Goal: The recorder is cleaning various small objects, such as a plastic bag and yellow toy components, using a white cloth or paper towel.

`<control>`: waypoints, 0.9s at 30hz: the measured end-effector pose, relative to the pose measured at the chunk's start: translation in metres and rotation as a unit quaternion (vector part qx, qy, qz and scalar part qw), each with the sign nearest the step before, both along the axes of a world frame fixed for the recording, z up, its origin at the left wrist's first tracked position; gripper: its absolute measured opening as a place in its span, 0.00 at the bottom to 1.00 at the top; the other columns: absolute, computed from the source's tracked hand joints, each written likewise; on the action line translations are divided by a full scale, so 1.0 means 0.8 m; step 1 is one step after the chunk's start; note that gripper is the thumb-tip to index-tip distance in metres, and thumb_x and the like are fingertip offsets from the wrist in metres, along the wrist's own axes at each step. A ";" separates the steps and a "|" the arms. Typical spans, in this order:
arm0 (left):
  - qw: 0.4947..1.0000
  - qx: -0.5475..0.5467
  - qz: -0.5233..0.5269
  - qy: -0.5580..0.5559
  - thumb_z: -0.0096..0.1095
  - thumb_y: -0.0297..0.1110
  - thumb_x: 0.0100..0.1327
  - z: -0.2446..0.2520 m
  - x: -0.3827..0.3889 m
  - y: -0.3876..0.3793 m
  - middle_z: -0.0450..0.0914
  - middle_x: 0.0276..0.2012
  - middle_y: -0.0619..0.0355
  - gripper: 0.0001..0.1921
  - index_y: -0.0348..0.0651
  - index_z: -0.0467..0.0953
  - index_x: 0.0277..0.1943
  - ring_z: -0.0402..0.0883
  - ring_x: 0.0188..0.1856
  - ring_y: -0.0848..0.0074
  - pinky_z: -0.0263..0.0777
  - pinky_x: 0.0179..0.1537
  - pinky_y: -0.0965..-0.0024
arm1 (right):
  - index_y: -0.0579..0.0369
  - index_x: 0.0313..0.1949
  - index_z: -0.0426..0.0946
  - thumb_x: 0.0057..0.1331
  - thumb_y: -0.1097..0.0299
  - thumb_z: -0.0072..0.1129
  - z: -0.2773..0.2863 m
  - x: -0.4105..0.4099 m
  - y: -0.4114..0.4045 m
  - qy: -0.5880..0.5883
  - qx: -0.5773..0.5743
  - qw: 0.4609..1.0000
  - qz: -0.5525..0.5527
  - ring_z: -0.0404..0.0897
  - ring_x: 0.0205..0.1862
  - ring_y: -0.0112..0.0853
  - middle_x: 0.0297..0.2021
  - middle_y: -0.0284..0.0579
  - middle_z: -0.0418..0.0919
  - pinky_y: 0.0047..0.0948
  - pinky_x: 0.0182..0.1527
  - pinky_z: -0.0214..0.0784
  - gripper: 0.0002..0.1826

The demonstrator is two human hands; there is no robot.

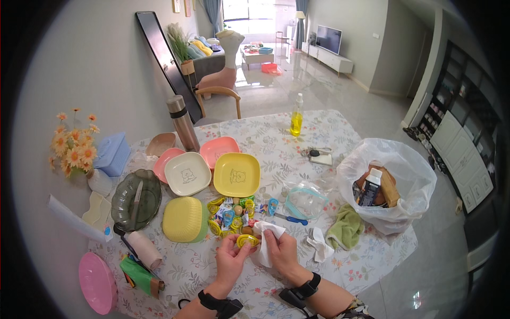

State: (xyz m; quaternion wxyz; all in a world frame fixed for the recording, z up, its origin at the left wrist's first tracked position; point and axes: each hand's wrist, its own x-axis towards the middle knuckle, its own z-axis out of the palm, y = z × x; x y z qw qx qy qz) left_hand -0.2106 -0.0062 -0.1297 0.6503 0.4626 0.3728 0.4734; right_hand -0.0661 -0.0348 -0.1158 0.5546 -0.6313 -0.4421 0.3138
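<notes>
My left hand (232,259) pinches a small yellow packaged item (247,241) between thumb and fingers. Close on its right, my right hand (282,249) grips a white tissue (267,235), whose edge is beside the yellow item. Just beyond both hands lies a pile of small wrapped items (228,218), yellow, blue and green. A blue-handled knife (297,220) and a blue packaged item (273,206) lie right of the pile. Left of it rests an upturned yellow basket (183,219) over a green one. A crumpled tissue (322,247) lies right of my right hand.
Yellow (236,174), white (187,174) and pink plates stand beyond the pile. A steel flask (184,125), a spray bottle (296,119), a dark glass dish (151,195), a green cloth (346,227) and a white bag (418,183) holding waste surround the work area. A pink basin (97,283) is at lower left.
</notes>
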 end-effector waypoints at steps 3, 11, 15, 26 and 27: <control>1.000 -0.022 0.011 0.003 0.56 0.19 0.68 -0.002 -0.002 0.003 0.77 0.50 0.49 0.15 0.29 0.66 0.56 0.80 0.50 0.72 0.80 0.50 0.69 | 0.56 0.49 0.80 0.67 0.67 0.59 0.002 -0.002 0.000 -0.115 0.127 0.985 0.040 0.83 0.36 0.45 0.36 0.52 0.83 0.35 0.37 0.74 0.13; 0.961 -0.183 -0.075 -0.191 0.53 0.25 0.71 -0.012 -0.010 0.009 0.78 0.48 0.55 0.15 0.34 0.69 0.58 0.79 0.48 0.73 0.74 0.52 0.68 | 0.57 0.46 0.80 0.66 0.68 0.59 -0.005 -0.007 0.002 -0.161 0.126 0.972 0.113 0.82 0.37 0.49 0.37 0.53 0.82 0.38 0.38 0.75 0.11; 0.950 -0.221 -0.116 -0.188 0.54 0.25 0.70 -0.005 -0.010 0.008 0.77 0.49 0.56 0.15 0.35 0.70 0.58 0.78 0.48 0.74 0.72 0.52 0.69 | 0.58 0.45 0.80 0.68 0.67 0.58 -0.006 -0.006 0.003 -0.148 0.091 0.983 0.062 0.82 0.33 0.50 0.34 0.57 0.81 0.39 0.35 0.73 0.10; 0.965 -0.218 -0.060 -0.134 0.54 0.23 0.70 0.000 -0.008 0.009 0.77 0.50 0.53 0.14 0.35 0.70 0.57 0.78 0.48 0.73 0.74 0.51 0.68 | 0.57 0.48 0.80 0.68 0.66 0.57 -0.004 -0.001 0.000 -0.048 0.050 0.997 0.036 0.83 0.36 0.47 0.37 0.54 0.83 0.37 0.37 0.74 0.13; 0.965 -0.217 -0.058 -0.134 0.54 0.23 0.70 -0.004 -0.009 0.010 0.77 0.50 0.53 0.14 0.35 0.70 0.57 0.78 0.48 0.73 0.74 0.51 0.68 | 0.57 0.49 0.80 0.67 0.68 0.58 -0.003 -0.001 -0.001 -0.073 0.091 0.992 0.050 0.83 0.37 0.46 0.39 0.53 0.83 0.36 0.38 0.74 0.13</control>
